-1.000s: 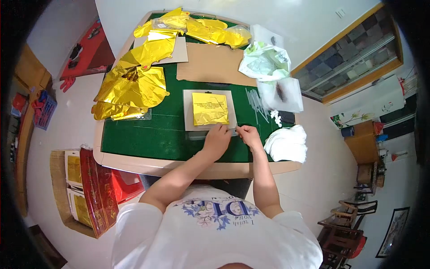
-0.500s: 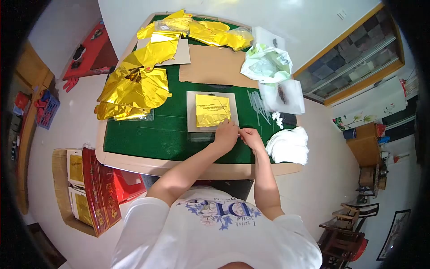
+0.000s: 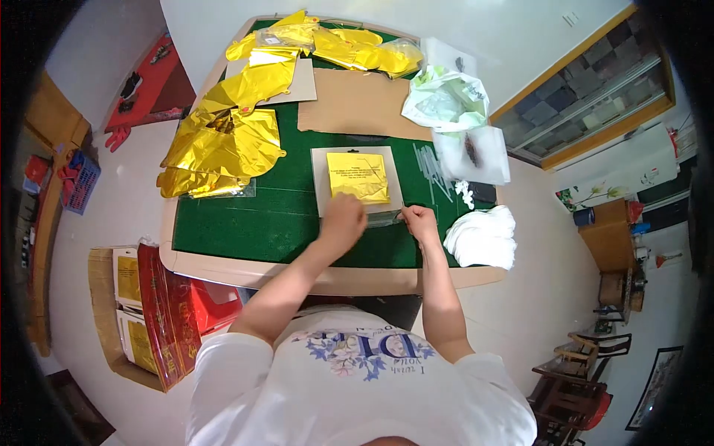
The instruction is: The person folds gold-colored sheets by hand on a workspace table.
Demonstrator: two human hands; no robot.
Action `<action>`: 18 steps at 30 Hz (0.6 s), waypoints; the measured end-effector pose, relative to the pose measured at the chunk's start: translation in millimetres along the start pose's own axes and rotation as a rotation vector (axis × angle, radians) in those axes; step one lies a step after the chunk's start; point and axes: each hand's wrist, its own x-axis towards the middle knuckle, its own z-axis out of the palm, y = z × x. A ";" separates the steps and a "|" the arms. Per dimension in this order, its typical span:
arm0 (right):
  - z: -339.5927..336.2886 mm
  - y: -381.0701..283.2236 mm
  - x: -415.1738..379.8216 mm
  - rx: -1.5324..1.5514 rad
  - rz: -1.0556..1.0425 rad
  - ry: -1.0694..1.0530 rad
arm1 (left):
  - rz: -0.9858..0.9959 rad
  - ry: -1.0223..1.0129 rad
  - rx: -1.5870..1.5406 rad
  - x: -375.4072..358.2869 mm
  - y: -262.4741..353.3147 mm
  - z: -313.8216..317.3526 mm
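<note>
A flat package (image 3: 321, 175) lies on the green tabletop in front of me. It has a pale backing card and a folded gold foil sheet (image 3: 357, 177) with small dark print. Along its near edge shows a clear plastic flap (image 3: 383, 218). My right hand (image 3: 420, 223) pinches the flap at the package's near right corner. Over the near left part of the package is my left hand (image 3: 344, 224), fingers curled and slightly blurred; what they hold, if anything, is hidden.
Gold foil pieces (image 3: 230, 141) lie left and at the back. A brown cardboard sheet (image 3: 364, 104) is behind the package. To the right are clear strips (image 3: 433, 175), a plastic bag (image 3: 450, 100) and a white cloth bundle (image 3: 482, 236). An open carton (image 3: 111, 327) stands on the floor.
My left hand has moved left, away from my right hand, along the package's near edge. My right hand has stayed at the corner. The package has shifted and turned slightly.
</note>
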 end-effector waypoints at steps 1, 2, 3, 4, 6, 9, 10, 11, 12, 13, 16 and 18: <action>0.2 1.9 0.3 -0.026 0.006 -0.003 | -0.023 0.017 0.002 -2.8 -9.1 -15.4; 1.5 5.9 1.1 -0.020 0.016 -0.006 | -0.050 0.032 0.003 -5.0 -15.4 -29.2; 3.2 7.7 3.0 -0.036 -0.028 -0.008 | -0.033 0.058 0.002 -5.4 -17.0 -38.7; 4.7 9.4 4.1 -0.054 -0.073 -0.010 | -0.039 0.054 0.006 -4.8 -17.3 -38.2; 5.7 5.8 1.9 -0.056 -0.088 -0.022 | 0.002 -0.009 -0.034 1.1 -8.8 -31.9; 1.4 -1.8 -3.7 -0.091 -0.042 -0.042 | 0.098 -0.072 -0.012 10.5 15.6 13.6; -0.7 -0.1 -1.1 -0.089 0.002 -0.070 | 0.152 -0.112 0.007 14.5 23.0 26.1; -3.8 1.9 1.1 -0.088 0.049 -0.098 | 0.160 -0.108 -0.002 16.8 28.3 36.6; -5.2 3.2 0.6 -0.092 0.050 -0.087 | 0.164 -0.122 0.017 17.2 34.0 44.6; -3.8 5.0 0.4 -0.067 0.006 -0.082 | 0.166 -0.136 0.039 17.9 36.6 50.9; 1.2 6.9 0.7 -0.030 -0.031 -0.061 | 0.122 -0.230 0.094 21.0 34.3 58.1; -0.2 12.7 6.4 -0.117 -0.020 -0.075 | 0.087 -0.209 0.044 20.0 32.5 55.1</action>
